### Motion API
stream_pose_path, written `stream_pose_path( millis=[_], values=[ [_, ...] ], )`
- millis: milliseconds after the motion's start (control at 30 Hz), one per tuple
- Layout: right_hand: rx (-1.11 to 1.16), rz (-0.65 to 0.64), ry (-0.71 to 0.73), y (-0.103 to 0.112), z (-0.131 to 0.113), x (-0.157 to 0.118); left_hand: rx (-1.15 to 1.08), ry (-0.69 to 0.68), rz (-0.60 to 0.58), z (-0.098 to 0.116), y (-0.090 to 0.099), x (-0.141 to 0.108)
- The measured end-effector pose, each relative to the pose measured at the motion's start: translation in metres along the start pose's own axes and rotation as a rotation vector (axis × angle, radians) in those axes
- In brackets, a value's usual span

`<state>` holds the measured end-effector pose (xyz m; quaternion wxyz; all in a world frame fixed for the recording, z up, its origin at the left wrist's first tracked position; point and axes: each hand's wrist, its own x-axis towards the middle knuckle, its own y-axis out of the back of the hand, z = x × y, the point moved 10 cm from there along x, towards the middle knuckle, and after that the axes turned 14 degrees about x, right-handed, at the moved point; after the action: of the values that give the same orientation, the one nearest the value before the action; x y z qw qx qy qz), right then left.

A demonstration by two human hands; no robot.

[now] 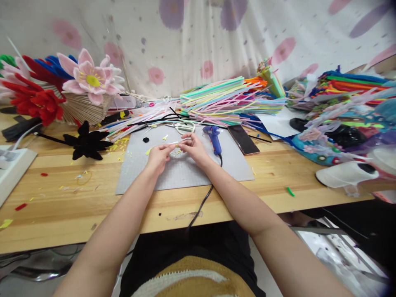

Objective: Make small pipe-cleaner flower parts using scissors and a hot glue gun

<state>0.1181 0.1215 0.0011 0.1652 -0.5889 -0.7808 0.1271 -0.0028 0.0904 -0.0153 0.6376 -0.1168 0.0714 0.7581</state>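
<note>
Over the grey mat (136,173), my left hand (159,159) and my right hand (195,149) meet fingertip to fingertip. Between them they pinch a small, thin white and yellow piece (177,144), too small and partly covered to name exactly. Both hands are closed on it. Just behind my fingers lie scissors with pale handles (185,127). A blue hot glue gun (213,138) rests to the right of my right hand, its black cord running toward the table's front edge. Left of my left hand are a small black disc (145,140) and yellow scraps.
A phone (243,139) lies at the mat's right edge. Behind are piles of coloured pipe cleaners (216,99). On the left stand a pink fuzzy flower (89,76), a black flower (86,141) and a white power strip (15,171). A white bottle-like object (345,173) lies right.
</note>
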Motion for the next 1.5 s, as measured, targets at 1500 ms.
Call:
stream_pose_path(
  millis=[1500],
  values=[
    [-0.012,-0.075,0.009,-0.011,0.007,-0.001,-0.143,-0.029,0.027,-0.001,-0.001,-0.004]
  ],
)
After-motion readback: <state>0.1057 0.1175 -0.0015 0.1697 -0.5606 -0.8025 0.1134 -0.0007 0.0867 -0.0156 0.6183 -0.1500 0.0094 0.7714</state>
